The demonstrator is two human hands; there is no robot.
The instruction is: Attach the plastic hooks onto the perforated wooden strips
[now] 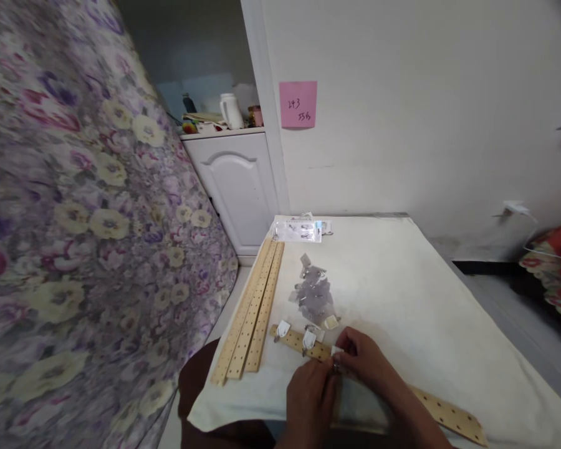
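Note:
A long wooden strip with rows of holes (444, 408) lies diagonally across the near part of the table, partly hidden under my hands. Near its far-left end sit two white tags (283, 328) with small metal pieces hanging at the strip's edge. My left hand (308, 393) is closed at the strip's near edge, its fingertips around the wood. My right hand (361, 357) pinches a third white tag (336, 351) with a metal piece against the strip, close to the left fingertips. Beyond the strip lies a heap of small translucent packets (315, 294).
Several more perforated wooden strips (250, 308) lie side by side at the table's left. A clear packaging card (299, 231) rests at the far edge. White cloth (430, 299) covers the table. A floral curtain (98, 249) hangs at left; a pink note (298, 104) is on the wall.

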